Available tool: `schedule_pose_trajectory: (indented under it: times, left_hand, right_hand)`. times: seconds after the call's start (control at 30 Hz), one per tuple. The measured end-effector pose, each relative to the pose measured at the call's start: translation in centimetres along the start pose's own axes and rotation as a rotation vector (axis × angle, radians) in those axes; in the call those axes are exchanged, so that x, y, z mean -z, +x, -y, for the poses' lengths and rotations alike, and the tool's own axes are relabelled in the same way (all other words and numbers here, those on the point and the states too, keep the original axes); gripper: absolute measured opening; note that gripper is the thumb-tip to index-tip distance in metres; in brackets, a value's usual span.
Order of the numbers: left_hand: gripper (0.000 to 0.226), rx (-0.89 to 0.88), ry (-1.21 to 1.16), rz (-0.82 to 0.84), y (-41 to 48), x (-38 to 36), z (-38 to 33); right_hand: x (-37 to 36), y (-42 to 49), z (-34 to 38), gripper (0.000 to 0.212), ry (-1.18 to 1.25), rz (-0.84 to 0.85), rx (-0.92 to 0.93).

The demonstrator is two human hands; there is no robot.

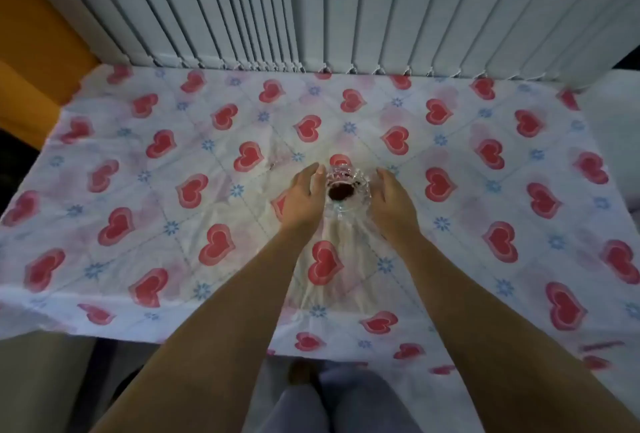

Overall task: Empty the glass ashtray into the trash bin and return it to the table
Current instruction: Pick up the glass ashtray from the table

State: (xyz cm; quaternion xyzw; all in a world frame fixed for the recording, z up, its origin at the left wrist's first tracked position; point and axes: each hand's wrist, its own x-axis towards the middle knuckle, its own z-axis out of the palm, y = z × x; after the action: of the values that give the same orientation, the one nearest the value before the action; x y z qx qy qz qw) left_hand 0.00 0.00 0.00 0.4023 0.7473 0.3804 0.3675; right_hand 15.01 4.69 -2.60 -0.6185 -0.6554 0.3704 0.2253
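Note:
A clear cut-glass ashtray (347,194) with dark ash in its middle sits on the table (145,210), which is covered by a white cloth with red hearts. My left hand (300,197) lies against the ashtray's left side with the fingers stretched forward. My right hand (392,197) is at its right side, fingers slightly curved. Both hands flank the ashtray; whether they grip it is unclear. No trash bin is in view.
White vertical blinds (311,6) hang behind the table's far edge. An orange surface (31,51) stands at the far left. My legs in grey trousers (332,401) are below the table's near edge.

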Motion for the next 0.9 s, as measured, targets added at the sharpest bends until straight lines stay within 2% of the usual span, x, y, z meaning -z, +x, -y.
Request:
schedule_pose_trajectory:
  times: [0.13, 0.3, 0.6, 0.83, 0.9]
  left_hand:
    - [0.051, 0.023, -0.183, -0.049, 0.9, -1.7, 0.9]
    - [0.064, 0.05, -0.338, -0.114, 2.1, -3.7, 1.9]
    - [0.055, 0.008, -0.203, -0.169, 2.9, -5.1, 2.6]
    - [0.068, 0.039, -0.294, -0.156, 3.1, -5.2, 2.3]
    - [0.064, 0.07, -0.353, -0.147, 3.1, -5.0, 2.0]
  right_hand:
    - [-1.2, 1.2, -1.4, 0.042, -0.102, -0.058, 0.092]
    - [-3.1, 2.5, -2.5, 0.052, -0.182, -0.113, 0.123]
    - [-4.3, 2.2, -2.6, 0.07, -0.326, -0.103, 0.094]
    - [-4.9, 2.3, -2.1, 0.075, -0.234, -0.087, 0.059]
    - [-5.0, 2.4, -2.0, 0.071, -0.189, -0.087, 0.051]
